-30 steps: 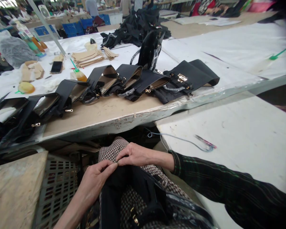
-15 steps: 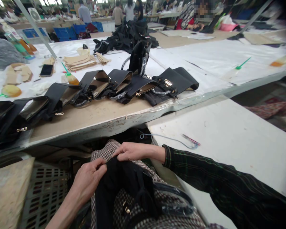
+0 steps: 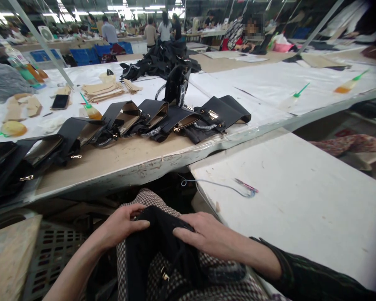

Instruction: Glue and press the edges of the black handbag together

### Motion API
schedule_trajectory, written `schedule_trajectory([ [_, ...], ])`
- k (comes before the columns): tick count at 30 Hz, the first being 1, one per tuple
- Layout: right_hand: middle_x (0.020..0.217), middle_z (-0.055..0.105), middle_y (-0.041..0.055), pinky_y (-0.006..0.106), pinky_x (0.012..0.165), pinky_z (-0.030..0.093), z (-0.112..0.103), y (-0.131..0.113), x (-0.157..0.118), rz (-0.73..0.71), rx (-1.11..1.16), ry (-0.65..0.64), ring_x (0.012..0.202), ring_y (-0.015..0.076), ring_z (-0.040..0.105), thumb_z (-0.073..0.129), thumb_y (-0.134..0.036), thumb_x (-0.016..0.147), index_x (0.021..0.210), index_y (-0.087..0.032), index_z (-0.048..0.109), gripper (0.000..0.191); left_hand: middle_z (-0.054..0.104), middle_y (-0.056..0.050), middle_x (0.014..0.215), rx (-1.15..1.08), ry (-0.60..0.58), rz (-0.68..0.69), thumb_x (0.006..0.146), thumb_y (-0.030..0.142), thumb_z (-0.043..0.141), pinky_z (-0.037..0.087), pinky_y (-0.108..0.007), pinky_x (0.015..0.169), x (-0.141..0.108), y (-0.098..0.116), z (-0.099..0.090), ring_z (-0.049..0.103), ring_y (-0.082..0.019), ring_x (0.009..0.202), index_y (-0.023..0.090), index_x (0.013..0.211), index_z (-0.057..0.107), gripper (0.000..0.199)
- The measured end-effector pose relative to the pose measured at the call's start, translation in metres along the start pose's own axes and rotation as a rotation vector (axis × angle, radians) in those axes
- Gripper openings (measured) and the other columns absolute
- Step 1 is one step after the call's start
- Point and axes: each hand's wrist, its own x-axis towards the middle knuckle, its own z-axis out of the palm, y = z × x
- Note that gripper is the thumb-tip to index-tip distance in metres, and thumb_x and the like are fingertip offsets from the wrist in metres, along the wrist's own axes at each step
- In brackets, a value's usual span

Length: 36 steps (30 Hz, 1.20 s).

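Observation:
A black bag piece [image 3: 158,228] with a small gold clasp lies across the checkered cloth on my lap. My left hand [image 3: 125,223] grips its upper left edge, thumb on top and fingers partly hidden behind. On the piece's right side, my right hand [image 3: 200,234] holds the edge, its thumb lying over the black material and its other fingers mostly out of sight. A plastic-wrapped handle [image 3: 227,272] rests below my right wrist.
Black bags [image 3: 221,115] line the edge of the long table [image 3: 113,177]. A pen-like tool [image 3: 246,185] with a cord lies on the white side table [image 3: 288,188]. At lower left stands a plastic crate [image 3: 54,255]. People work further back.
My right hand has moved right and down along the piece, away from my left hand. My left thumb now lies flatter over the material. The camera view has tilted up slightly.

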Motion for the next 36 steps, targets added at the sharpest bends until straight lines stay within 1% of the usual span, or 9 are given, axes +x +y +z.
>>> schedule_trajectory([
  [5, 0.082, 0.062, 0.0024, 0.026, 0.069, 0.04, -0.012, 0.02, 0.006, -0.096, 0.046, 0.048, 0.076, 0.0156, 0.056, 0.045, -0.032, 0.099, 0.08, -0.016, 0.057, 0.027, 0.074, -0.004, 0.102, 0.039, -0.04, -0.011, 0.079, 0.024, 0.064, 0.05, -0.033, 0.088, -0.002, 0.005, -0.009, 0.067, -0.025, 0.097, 0.017, 0.109, 0.071, 0.031],
  [9, 0.082, 0.059, 0.0016, 0.025, 0.068, 0.04, -0.024, 0.025, 0.003, -0.208, 0.089, -0.028, 0.075, 0.0139, 0.054, 0.046, -0.03, 0.099, 0.082, -0.015, 0.059, 0.025, 0.074, -0.004, 0.101, 0.073, -0.068, -0.037, 0.081, 0.024, 0.061, 0.05, -0.031, 0.084, -0.022, 0.008, -0.012, 0.067, -0.024, 0.094, 0.017, 0.107, 0.072, 0.028],
  [13, 0.089, 0.058, 0.001, 0.024, 0.073, 0.042, -0.025, 0.022, -0.001, -0.371, 0.155, -0.11, 0.081, 0.013, 0.055, 0.046, -0.022, 0.098, 0.09, -0.016, 0.06, 0.018, 0.073, -0.003, 0.099, 0.177, -0.044, -0.043, 0.08, 0.024, 0.065, 0.048, -0.03, 0.084, -0.033, 0.01, -0.014, 0.064, -0.023, 0.093, 0.018, 0.1, 0.072, 0.022],
  [15, 0.092, 0.058, 0.0015, 0.025, 0.077, 0.042, -0.021, 0.02, -0.004, -0.419, 0.182, -0.117, 0.084, 0.0134, 0.055, 0.046, -0.019, 0.098, 0.094, -0.016, 0.061, 0.016, 0.072, -0.001, 0.098, 0.229, -0.031, -0.035, 0.077, 0.023, 0.069, 0.047, -0.029, 0.084, -0.033, 0.015, -0.011, 0.063, -0.023, 0.093, 0.019, 0.099, 0.072, 0.022],
  [19, 0.094, 0.059, 0.003, 0.026, 0.081, 0.043, -0.015, 0.02, -0.01, -0.439, 0.188, -0.119, 0.088, 0.0145, 0.056, 0.047, -0.019, 0.098, 0.098, -0.015, 0.062, 0.016, 0.07, 0.002, 0.111, 0.304, -0.119, 0.03, 0.08, 0.025, 0.068, 0.046, -0.028, 0.088, -0.027, 0.031, 0.003, 0.063, -0.021, 0.101, 0.027, 0.121, 0.065, 0.041],
  [22, 0.098, 0.06, 0.0043, 0.027, 0.083, 0.043, -0.015, 0.019, -0.012, -0.444, 0.185, -0.12, 0.09, 0.0152, 0.056, 0.047, -0.02, 0.099, 0.102, -0.015, 0.062, 0.016, 0.072, 0.003, 0.109, 0.327, -0.196, 0.06, 0.087, 0.028, 0.061, 0.045, -0.027, 0.09, -0.024, 0.038, 0.008, 0.063, -0.02, 0.101, 0.027, 0.115, 0.069, 0.029],
  [26, 0.101, 0.059, 0.005, 0.027, 0.087, 0.042, -0.021, 0.016, -0.007, -0.463, 0.204, -0.153, 0.094, 0.0155, 0.055, 0.046, -0.026, 0.101, 0.104, -0.015, 0.062, 0.02, 0.071, 0.002, 0.088, 0.281, -0.25, -0.039, 0.087, 0.034, 0.062, 0.046, -0.023, 0.072, -0.033, 0.038, 0.001, 0.061, -0.018, 0.083, 0.02, 0.095, 0.074, 0.02],
  [29, 0.096, 0.059, 0.0047, 0.027, 0.084, 0.043, -0.024, 0.016, 0.006, -0.464, 0.232, -0.246, 0.091, 0.0156, 0.055, 0.052, -0.035, 0.099, 0.098, -0.014, 0.064, 0.024, 0.067, 0.003, 0.078, 0.226, -0.25, -0.109, 0.084, 0.034, 0.066, 0.043, -0.02, 0.061, -0.046, 0.035, -0.005, 0.056, -0.014, 0.071, 0.017, 0.09, 0.073, 0.019],
  [36, 0.092, 0.057, 0.0033, 0.026, 0.081, 0.045, -0.011, 0.024, 0.033, -0.49, 0.348, -0.402, 0.089, 0.0152, 0.056, 0.059, -0.038, 0.095, 0.091, -0.013, 0.064, 0.026, 0.07, -0.002, 0.084, -0.063, -0.277, -0.214, 0.085, 0.037, 0.066, 0.045, -0.023, 0.066, -0.064, 0.009, -0.005, 0.058, -0.016, 0.072, 0.015, 0.097, 0.073, 0.026],
])
